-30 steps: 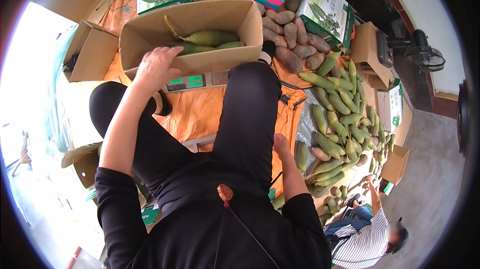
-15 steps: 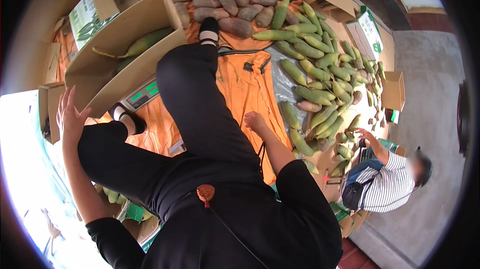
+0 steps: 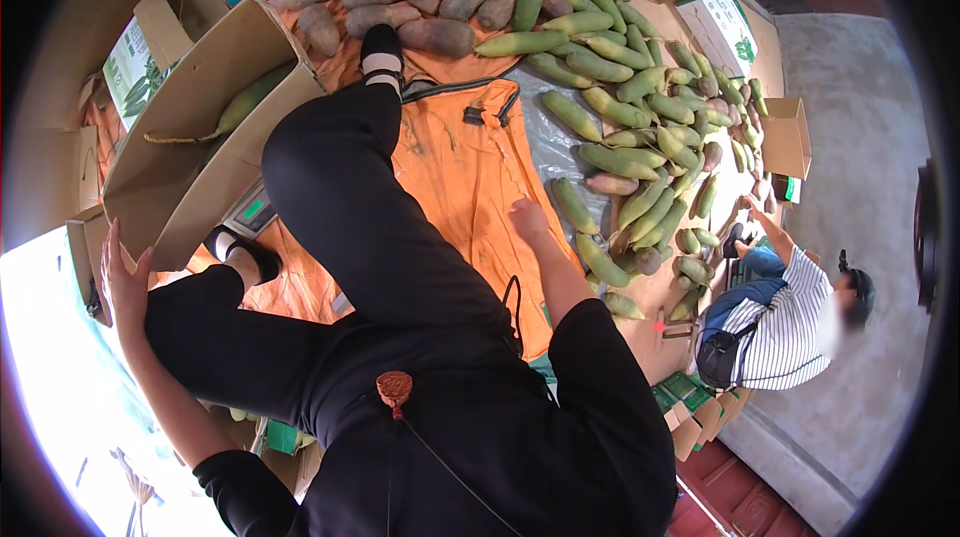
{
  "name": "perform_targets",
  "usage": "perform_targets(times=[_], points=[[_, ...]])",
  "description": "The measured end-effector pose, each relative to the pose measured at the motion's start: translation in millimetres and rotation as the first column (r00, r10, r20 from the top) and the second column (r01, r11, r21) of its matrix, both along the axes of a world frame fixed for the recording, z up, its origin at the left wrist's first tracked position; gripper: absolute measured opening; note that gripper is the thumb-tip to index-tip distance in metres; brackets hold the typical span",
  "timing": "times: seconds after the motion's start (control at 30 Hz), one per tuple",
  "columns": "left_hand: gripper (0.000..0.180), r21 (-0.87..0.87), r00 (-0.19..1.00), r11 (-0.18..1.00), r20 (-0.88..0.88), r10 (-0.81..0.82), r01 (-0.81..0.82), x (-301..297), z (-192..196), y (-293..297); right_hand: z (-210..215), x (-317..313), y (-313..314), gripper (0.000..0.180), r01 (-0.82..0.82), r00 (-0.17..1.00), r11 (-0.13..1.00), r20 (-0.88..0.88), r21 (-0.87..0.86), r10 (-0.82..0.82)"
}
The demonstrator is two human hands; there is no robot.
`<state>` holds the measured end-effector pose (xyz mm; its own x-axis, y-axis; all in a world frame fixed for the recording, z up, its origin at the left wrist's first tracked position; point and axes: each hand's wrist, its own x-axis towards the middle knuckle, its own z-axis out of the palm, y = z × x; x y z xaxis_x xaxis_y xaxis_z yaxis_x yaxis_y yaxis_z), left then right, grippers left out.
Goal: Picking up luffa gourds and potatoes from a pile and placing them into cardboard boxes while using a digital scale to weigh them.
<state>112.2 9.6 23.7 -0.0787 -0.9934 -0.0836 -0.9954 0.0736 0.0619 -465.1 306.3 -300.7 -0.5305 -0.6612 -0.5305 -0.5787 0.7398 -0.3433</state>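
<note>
L hand: fingers spread, nothing held, at near corner of 1 open cardbd box; 1 green radish vis. inside, 1 scale alongside. Beyond, btwn hands: approx. 12 reddish roots. R hand: half-curled above 1 orange sheet, grip too small to tell. R of it: dozens of green radishes, then 1 co-worker.

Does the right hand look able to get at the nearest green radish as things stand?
Probably yes, perhaps with a lean: the right hand seems empty and hangs over the orange sheet, just left of the nearest green radish, with nothing visible in the way.
</note>
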Motion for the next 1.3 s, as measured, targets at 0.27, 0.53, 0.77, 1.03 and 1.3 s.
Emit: perform_targets(times=[0.27,0.53,0.77,1.03,1.3], points=[[0.059,0.03,0.985,1.0,-0.171,0.005,0.0,-2,-10,-4,28,-84,8,0.026,0.165,0.969,0.976,-0.208,0.14,-0.133],[0.058,0.061,0.964,0.998,-0.265,0.039,-0.023,-24,-3,-7,3,-131,34,0.063,0.015,0.913,0.986,-0.404,0.164,0.054],[0.06,-0.006,0.989,0.999,-0.14,0.037,-0.038,-8,4,2,24,-85,-5,0.07,0.002,0.96,0.873,-0.245,0.487,0.135],[0.058,-0.023,0.99,0.998,-0.13,0.061,-0.065,-12,8,6,28,-68,-1,0.056,-0.051,0.924,0.855,-0.3,0.515,0.236],[0.016,0.034,0.957,0.994,-0.269,0.108,-0.103,-31,7,-1,38,-145,40,0.066,0.118,0.972,0.983,-0.184,-0.143,-0.143]])
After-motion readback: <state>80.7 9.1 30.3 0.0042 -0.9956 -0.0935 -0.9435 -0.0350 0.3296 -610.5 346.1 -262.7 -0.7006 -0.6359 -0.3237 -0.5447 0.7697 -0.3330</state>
